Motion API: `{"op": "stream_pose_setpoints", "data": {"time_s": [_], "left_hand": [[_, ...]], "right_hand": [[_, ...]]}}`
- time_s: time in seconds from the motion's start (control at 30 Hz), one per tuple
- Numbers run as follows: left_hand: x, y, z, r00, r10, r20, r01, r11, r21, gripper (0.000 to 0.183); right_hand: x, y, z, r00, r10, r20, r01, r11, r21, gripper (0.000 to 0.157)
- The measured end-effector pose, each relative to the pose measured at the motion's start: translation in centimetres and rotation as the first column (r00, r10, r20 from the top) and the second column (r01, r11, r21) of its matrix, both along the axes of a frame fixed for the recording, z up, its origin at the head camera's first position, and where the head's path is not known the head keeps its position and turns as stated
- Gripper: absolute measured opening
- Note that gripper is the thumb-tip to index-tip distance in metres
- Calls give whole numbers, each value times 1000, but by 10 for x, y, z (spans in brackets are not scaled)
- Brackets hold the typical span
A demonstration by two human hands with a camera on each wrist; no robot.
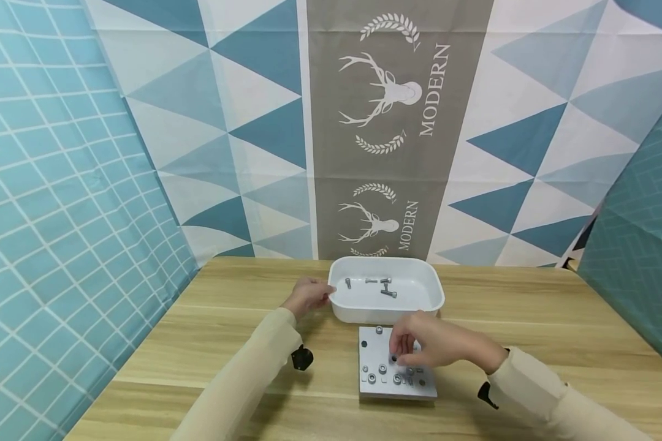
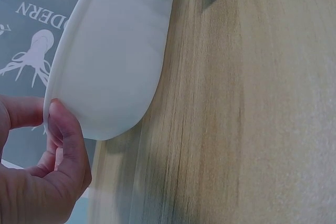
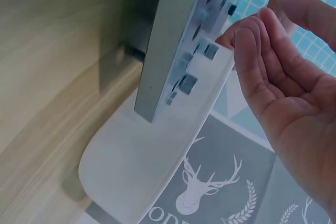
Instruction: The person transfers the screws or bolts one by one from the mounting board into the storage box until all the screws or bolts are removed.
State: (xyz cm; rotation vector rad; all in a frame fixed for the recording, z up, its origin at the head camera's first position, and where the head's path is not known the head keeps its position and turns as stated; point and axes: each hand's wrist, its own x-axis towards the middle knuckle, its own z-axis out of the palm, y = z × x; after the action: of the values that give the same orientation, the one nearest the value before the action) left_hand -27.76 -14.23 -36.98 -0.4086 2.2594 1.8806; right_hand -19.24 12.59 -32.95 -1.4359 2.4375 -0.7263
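Note:
A white plastic tray (image 1: 358,306) stands at the back of the table, with several loose metal socket-head bolts (image 1: 388,294) inside. Its left end is pinched at the rim between thumb and fingers of my left hand (image 1: 311,293); the left wrist view shows this grip (image 2: 52,166) closely. In front of the tray sits a square metal plate (image 1: 368,356) with holes and several bolts (image 1: 383,369) standing in it. My right hand (image 1: 427,340) is over the plate's right part, fingers loosely bent. In the right wrist view, nothing shows between its thumb and fingertips (image 3: 269,17).
The wooden table (image 1: 254,300) runs out to both sides of the tray and plate. Patterned cloth (image 1: 265,122) with deer prints hangs behind the table, a blue tiled sheet (image 1: 60,184) at the left, and a teal sheet (image 1: 640,239) at the right.

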Motion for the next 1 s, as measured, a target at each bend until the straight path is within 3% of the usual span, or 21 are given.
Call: {"op": "stream_pose_setpoints", "data": {"time_s": [0.23, 0.53, 0.7, 1.0], "left_hand": [[0, 0, 0, 1000, -2, -2, 2, 1000, 6, 24], [3, 1, 4, 1000, -7, 4, 7, 1000, -9, 20], [2, 1, 4, 1000, 0, 4, 0, 1000, -5, 20], [2, 1, 4, 1000, 3, 9, -3, 1000, -4, 22]], "right_hand": [[8, -1, -2, 998, 42, -47, -41, 999, 6, 7], [11, -1, -4, 993, 119, -22, -118, 993, 24, 10], [11, -2, -6, 982, 169, -80, -168, 986, 12, 11], [11, -3, -7, 980, 173, -101, -171, 985, 34, 10]]}}
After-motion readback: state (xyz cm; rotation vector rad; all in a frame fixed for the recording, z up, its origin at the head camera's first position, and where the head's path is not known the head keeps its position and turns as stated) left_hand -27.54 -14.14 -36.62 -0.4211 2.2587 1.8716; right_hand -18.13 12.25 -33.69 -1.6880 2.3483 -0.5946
